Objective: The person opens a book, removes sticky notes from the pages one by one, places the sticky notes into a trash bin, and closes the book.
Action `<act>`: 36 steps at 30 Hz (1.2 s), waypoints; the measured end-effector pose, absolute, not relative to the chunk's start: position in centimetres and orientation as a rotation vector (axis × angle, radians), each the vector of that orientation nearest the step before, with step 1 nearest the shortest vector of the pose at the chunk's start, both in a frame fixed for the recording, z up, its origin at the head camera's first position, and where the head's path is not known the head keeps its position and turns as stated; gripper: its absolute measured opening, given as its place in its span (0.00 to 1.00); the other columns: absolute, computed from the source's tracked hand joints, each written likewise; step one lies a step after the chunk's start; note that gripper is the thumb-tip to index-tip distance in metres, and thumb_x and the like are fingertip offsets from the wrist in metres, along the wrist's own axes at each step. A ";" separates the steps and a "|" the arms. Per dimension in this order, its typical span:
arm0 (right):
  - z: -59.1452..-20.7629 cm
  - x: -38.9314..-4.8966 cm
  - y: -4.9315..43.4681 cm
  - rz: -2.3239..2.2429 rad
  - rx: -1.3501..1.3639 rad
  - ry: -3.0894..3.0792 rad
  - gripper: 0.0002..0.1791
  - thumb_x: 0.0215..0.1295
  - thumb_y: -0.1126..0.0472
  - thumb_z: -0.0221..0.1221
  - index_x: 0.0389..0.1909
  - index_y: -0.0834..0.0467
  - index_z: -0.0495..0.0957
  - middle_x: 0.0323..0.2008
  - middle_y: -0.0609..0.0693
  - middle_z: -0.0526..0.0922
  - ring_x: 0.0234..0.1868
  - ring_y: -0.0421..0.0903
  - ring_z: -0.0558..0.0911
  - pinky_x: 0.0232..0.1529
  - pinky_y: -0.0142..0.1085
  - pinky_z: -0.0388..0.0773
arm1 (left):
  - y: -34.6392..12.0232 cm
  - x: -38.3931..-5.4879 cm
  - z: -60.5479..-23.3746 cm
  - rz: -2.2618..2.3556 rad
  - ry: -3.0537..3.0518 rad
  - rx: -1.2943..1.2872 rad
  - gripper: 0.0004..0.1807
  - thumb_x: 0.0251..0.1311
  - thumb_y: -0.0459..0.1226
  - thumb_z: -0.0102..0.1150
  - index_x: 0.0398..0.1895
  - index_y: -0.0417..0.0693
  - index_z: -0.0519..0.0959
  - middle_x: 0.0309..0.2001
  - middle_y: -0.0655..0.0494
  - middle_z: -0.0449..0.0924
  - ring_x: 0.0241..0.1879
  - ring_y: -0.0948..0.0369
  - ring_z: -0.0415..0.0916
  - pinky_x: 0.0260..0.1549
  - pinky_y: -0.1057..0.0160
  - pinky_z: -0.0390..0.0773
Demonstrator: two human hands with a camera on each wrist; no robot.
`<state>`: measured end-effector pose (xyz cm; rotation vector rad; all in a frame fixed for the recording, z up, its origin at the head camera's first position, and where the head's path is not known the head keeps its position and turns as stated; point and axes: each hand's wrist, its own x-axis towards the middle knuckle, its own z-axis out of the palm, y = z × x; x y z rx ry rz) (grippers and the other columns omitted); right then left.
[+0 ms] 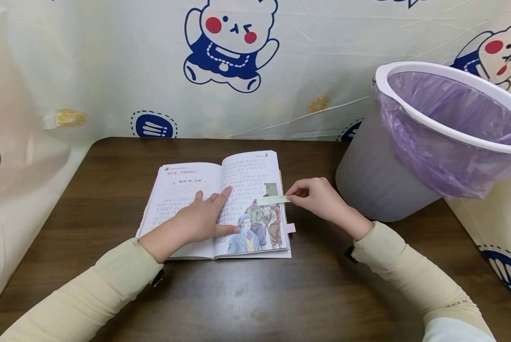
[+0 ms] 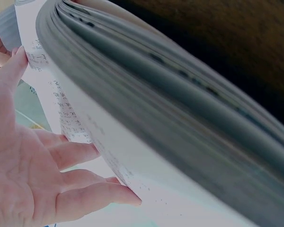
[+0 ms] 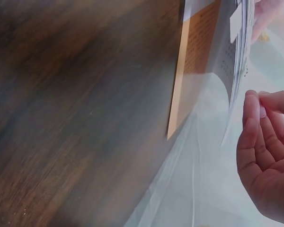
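An open book (image 1: 187, 183) lies on the dark wooden table, its right page showing a colour picture of several figures (image 1: 260, 228). My left hand (image 1: 202, 216) rests across the middle of the pages with its fingers spread; in the left wrist view the hand (image 2: 52, 165) lies against the printed page (image 2: 75, 113). At the book's right edge, my right hand (image 1: 317, 197) pinches the end of a pale green sticky strip (image 1: 272, 200) between thumb and fingertips. The strip's other end overlaps the picture. Below it a pink tab (image 1: 290, 228) sticks out from the pages.
A grey trash bin (image 1: 379, 161) with a white rim (image 1: 452, 71) and a purple liner (image 1: 439, 166) stands at the right, close behind my right hand. A patterned cloth (image 1: 123, 57) hangs along the back of the table (image 1: 247, 299).
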<state>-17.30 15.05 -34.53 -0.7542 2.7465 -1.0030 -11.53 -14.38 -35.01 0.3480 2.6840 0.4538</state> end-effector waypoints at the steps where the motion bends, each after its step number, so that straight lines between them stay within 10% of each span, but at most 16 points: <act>1: -34.5 -17.2 15.1 -1.015 -0.764 2.748 0.02 0.64 0.67 0.69 0.35 0.59 0.90 0.30 0.47 0.86 0.29 0.45 0.77 0.32 0.38 0.77 | -14.4 -11.5 -35.0 0.451 2.687 0.348 0.59 0.61 0.63 0.65 0.83 0.44 0.47 0.75 0.32 0.59 0.72 0.23 0.46 0.50 0.26 0.72; 27: -33.6 -17.8 18.1 -1.275 -0.594 2.645 0.04 0.64 0.68 0.69 0.37 0.65 0.88 0.25 0.51 0.86 0.31 0.63 0.82 0.27 0.33 0.75 | -14.4 -11.5 -34.9 0.452 2.697 0.364 0.59 0.61 0.63 0.65 0.83 0.43 0.47 0.75 0.31 0.59 0.71 0.22 0.46 0.49 0.26 0.72; 36: -32.7 -17.7 18.4 -1.289 -0.592 2.643 0.06 0.65 0.69 0.68 0.40 0.68 0.87 0.27 0.55 0.87 0.28 0.49 0.84 0.29 0.32 0.77 | -14.4 -11.5 -35.1 0.455 2.693 0.351 0.59 0.61 0.63 0.65 0.83 0.43 0.47 0.75 0.32 0.59 0.72 0.22 0.46 0.50 0.26 0.72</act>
